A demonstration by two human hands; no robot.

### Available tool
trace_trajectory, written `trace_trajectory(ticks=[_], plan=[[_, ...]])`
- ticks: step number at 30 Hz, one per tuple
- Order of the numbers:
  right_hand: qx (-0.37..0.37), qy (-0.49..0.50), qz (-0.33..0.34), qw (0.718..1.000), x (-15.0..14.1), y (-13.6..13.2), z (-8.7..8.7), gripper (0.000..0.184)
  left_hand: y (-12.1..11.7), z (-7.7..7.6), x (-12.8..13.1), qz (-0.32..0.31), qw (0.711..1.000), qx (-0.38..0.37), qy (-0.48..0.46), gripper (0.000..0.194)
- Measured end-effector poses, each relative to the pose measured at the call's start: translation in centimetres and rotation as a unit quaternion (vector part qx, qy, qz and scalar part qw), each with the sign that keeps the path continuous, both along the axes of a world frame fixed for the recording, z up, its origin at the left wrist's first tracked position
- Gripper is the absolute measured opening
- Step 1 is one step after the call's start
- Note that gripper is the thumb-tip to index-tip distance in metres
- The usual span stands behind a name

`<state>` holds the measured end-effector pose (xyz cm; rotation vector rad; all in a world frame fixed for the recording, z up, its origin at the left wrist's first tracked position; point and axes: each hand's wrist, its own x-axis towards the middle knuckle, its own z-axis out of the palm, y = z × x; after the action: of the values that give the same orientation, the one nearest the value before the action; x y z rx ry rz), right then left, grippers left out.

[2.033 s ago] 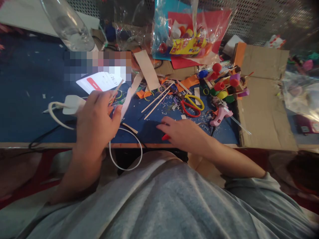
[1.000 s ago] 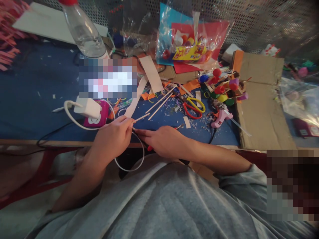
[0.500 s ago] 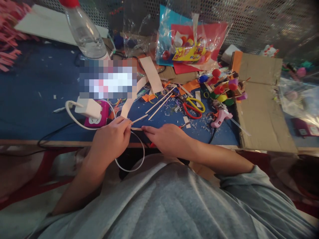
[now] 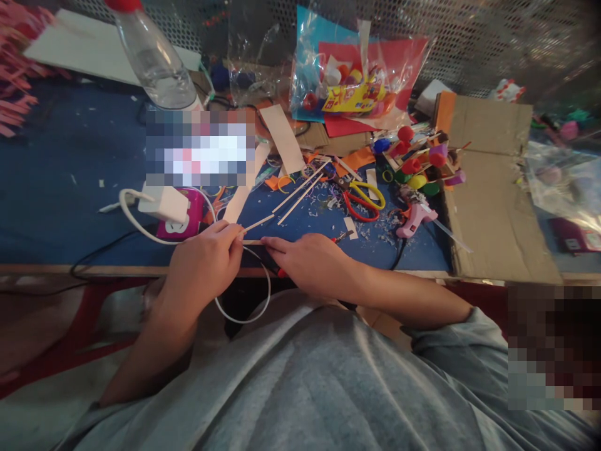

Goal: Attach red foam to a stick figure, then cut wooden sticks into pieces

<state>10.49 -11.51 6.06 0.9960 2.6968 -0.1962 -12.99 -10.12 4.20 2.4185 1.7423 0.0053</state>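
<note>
My left hand (image 4: 206, 258) is closed at the table's near edge, pinching thin pale wooden sticks. One stick (image 4: 258, 223) points up and to the right out of the fingers. A second stick (image 4: 252, 242) runs level between both hands. My right hand (image 4: 312, 263) has its fingers closed on that level stick's right end. A small red thing (image 4: 282, 273) shows under my right fingers, mostly hidden. Two longer sticks (image 4: 300, 199) lie side by side on the table, just beyond my hands.
Red-and-yellow-handled scissors (image 4: 364, 200), a pink glue gun (image 4: 417, 219) and paper scraps lie to the right. Further right is a cardboard sheet (image 4: 493, 207). A white charger (image 4: 164, 203) on a magenta socket block (image 4: 200, 210) and a water bottle (image 4: 164, 75) stand left. A white cable hangs near my hands.
The camera view has shifted slightly. Both hands keep nearly the same place and hold on the sticks, with my right hand a little further left.
</note>
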Motion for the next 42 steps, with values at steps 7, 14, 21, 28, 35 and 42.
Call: trace_trajectory(ticks=[7,14,21,28,35,42], plan=[[0.007,0.029,-0.008,1.0,-0.3,0.1,-0.4,0.048,0.0,0.3,0.1,0.007,1.0,0.003,0.021,0.039],[0.002,0.044,-0.006,0.999,-1.2,-0.1,-0.6,0.046,0.0,0.4,0.1,-0.018,1.0,-0.009,0.015,0.039],[0.009,0.05,-0.014,0.999,-1.1,-0.2,-0.2,0.045,0.0,0.2,0.1,-0.042,0.999,-0.006,-0.01,0.037],[0.003,0.057,-0.022,0.998,-1.2,-0.2,-0.1,0.043,-0.1,-0.1,0.1,-0.031,0.999,0.003,0.01,0.029],[0.007,0.021,-0.023,0.999,-1.1,-0.4,0.5,0.047,0.2,0.2,-0.3,-0.044,0.999,-0.003,0.023,0.031],[-0.009,-0.04,-0.048,0.998,0.8,-1.4,1.0,0.051,0.3,0.4,0.9,-0.058,0.998,-0.004,0.013,0.029]])
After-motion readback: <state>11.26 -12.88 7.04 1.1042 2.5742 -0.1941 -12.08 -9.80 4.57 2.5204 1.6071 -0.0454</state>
